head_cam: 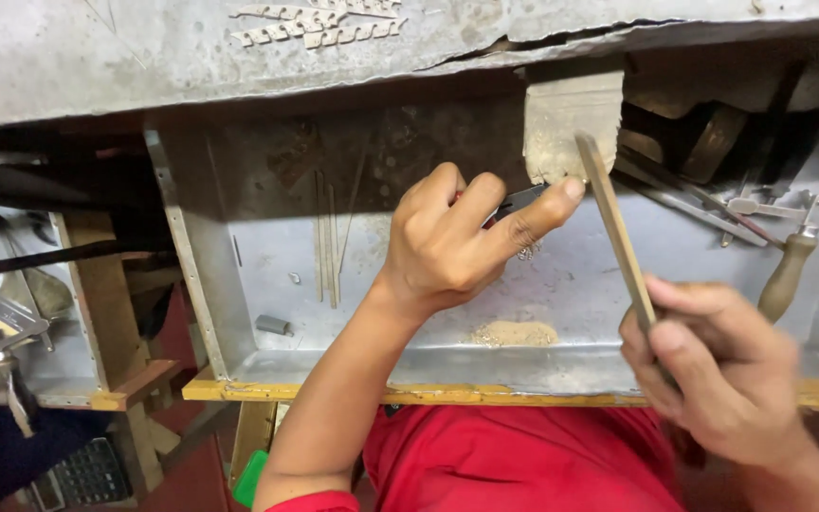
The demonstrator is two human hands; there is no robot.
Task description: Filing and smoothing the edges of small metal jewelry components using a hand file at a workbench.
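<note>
filing at bench peg [561, 118], left hand [452, 242] pinching, right hand [713, 365] gripping file [615, 228]

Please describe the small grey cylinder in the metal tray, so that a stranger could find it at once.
Look into the metal tray under the bench. Near its left wall, left of the person's left hand, lies the small grey cylinder on its side. Unlike the thin metal strips nearby, it is short, thick and round.

Filings pile [514, 334] lies in tray [239, 313], probably below the file [615, 228].
</note>
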